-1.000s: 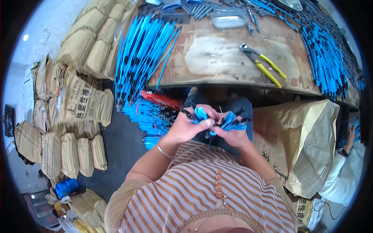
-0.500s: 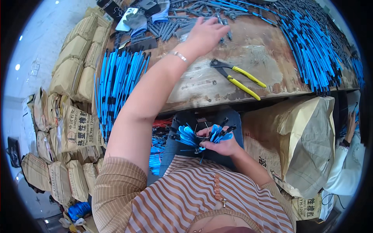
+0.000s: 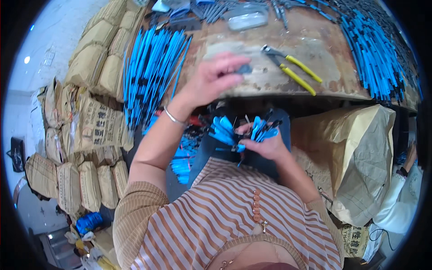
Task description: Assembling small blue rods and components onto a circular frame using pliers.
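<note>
My left hand (image 3: pixel 216 76), smeared by motion, is over the table's near edge. Between its thumb and fingertips shows a small blue-grey piece (image 3: pixel 244 68), too blurred to name. In my lap, my right hand (image 3: pixel 268 145) is closed on a bundle of blue strips (image 3: pixel 222 130) with black ends, which fan out to both sides. Its thumb lies across the lower part of the bundle. On the wooden table (image 3: pixel 234 49), right of my left hand, lie end-cutting pliers (image 3: pixel 292 69) with yellow handles and dark jaws.
Blue strips with black parts are heaped at the table's left (image 3: pixel 153 67) and right (image 3: pixel 371 54). A clear plastic box (image 3: pixel 246 19) and grey rod-like pieces (image 3: pixel 215 12) lie farther back. An open paper sack (image 3: pixel 342 144) stands at right; filled sacks (image 3: pixel 92 49) are stacked left.
My left hand has drawn back from the grey pieces toward me, uncovering the clear box. My right hand keeps hold of the blue strips in my lap. The whole view has shifted.
</note>
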A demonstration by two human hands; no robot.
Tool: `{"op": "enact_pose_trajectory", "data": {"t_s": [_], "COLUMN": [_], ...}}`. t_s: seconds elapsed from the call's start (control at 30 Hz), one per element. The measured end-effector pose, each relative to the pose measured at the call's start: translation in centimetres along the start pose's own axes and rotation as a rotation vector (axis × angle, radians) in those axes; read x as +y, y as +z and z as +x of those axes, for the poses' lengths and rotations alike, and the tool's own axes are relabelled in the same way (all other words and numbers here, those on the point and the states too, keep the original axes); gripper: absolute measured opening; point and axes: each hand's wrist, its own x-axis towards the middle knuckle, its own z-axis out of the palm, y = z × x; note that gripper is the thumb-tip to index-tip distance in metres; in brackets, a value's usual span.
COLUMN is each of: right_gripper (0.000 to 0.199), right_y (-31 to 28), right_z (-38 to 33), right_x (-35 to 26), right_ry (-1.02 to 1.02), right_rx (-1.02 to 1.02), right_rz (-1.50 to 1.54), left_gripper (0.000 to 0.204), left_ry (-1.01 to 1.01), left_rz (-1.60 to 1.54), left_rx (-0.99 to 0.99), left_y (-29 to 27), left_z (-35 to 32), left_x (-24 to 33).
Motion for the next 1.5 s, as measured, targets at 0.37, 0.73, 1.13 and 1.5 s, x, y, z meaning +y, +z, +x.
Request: {"op": "enact_pose_trajectory", "data": {"t_s": [0.37,0.73,1.13,1.5], "right_gripper": [0.033,0.037,0.023,0.029], "right_y": [3.1,4.3,5.6,5.9], "right_z": [0.5,0.1,0.3,0.4], "right_x": [0.4,-0.6,-1.2,-1.2], "right_ry": [0.083,0.052,0.019,0.048], "right_rx": [-0.188,-0.112,0.013,0.163], "right_rz": [-0.025,-0.035,-0.013,-0.087], "left_gripper": [0.048,0.051,0.03,0.035], "left_ry": [-0.31,-0.194,0.001,-0.08], "left_rz": [-0.677,-0.711,-0.477,-0.651], "left_rx": [0.029,0.08,0.02,-0.015], "left_y": [2.0,2.3,1.8,0.6], "left_z": [-12.0,-13.0,-12.4,-12.6], "left_x": [0.1,-0.7,-1.1,-0.6]}}
